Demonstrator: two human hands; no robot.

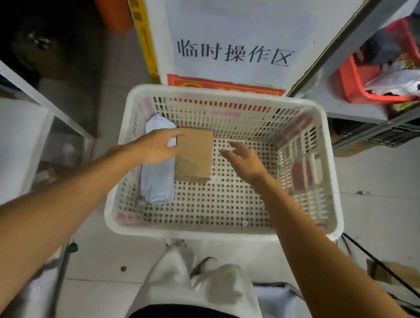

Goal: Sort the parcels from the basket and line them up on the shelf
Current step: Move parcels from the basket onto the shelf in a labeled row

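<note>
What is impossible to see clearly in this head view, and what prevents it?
- Head view: whether the left hand holds the cardboard box; the hand hides its own fingertips.
- Head view: part of the soft parcel, covered by that hand.
- Head view: the red crate's contents, blurred and small.

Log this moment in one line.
phase: hands in basket | parcels: cardboard box beside grey mailer | left hand: at box's left edge, grip unclear | right hand: open, apart from box
</note>
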